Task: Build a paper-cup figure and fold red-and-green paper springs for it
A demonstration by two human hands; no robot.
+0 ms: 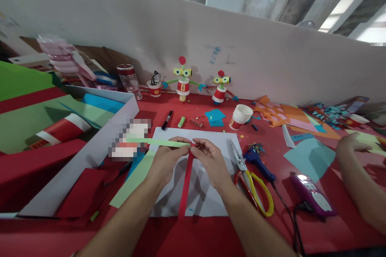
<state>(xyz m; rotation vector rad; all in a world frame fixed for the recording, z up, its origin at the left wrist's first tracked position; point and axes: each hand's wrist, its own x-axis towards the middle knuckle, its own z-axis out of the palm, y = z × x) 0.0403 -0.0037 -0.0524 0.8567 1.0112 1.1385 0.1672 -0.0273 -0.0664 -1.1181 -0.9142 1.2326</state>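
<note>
The left hand (164, 164) and right hand (211, 164) over there have their fingers pinched where a pale green paper strip (164, 142) meets a red paper strip (187, 184), over the white sheet (208, 196). I'd say they're squaring that corner; folding one across calls for a firm pinch.

Both forearms (126, 213) are seen bare and tapered; the left hand (164, 164) and the right hand (211, 163) are likewise uncovered.
</note>
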